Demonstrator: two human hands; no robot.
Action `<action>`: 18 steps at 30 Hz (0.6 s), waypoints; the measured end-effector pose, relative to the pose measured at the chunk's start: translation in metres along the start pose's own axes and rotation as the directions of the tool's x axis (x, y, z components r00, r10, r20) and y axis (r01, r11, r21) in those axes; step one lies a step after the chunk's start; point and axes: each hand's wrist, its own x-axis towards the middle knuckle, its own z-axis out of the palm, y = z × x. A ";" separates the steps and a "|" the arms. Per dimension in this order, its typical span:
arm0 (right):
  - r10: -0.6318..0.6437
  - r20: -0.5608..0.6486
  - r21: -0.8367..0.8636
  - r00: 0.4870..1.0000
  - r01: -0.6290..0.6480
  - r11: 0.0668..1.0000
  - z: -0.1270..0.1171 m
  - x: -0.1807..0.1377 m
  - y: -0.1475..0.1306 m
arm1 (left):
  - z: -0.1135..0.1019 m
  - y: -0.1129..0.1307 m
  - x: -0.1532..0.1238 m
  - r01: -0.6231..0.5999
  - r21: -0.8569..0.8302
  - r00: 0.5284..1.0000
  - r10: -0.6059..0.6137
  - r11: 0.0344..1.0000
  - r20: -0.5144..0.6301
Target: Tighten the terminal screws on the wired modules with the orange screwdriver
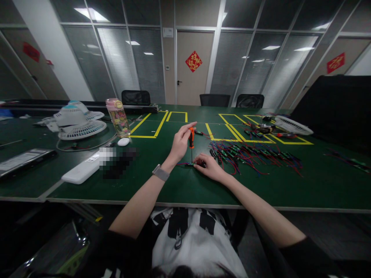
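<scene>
My left hand [180, 143] is at the orange-and-black handle of a screwdriver [191, 135], gripping it from the left with some fingers stretched out past its top. The screwdriver stands upright, its thin shaft reaching down to a small green circuit board [189, 164] with red and blue wires. My right hand [209, 165] rests on the table and pinches the right end of that board, with its fingers curled. Behind my hands lies another small circuit board [199, 133]. To the right of my right hand spreads a pile of wired circuit boards [249, 152].
On the green table [174, 193], a white fan [78, 119], a pink-lidded bottle [118, 117] and a white oblong device [84, 168] stand or lie to the left. Yellow tape rectangles [156, 131] mark the surface. Another fan part [294, 125] and a large black object [333, 112] sit right.
</scene>
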 end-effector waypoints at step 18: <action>-0.011 -0.004 0.000 1.000 0.011 1.000 0.001 0.001 0.000 | 0.002 0.002 -0.004 -0.064 0.199 0.995 0.077 0.978 -0.057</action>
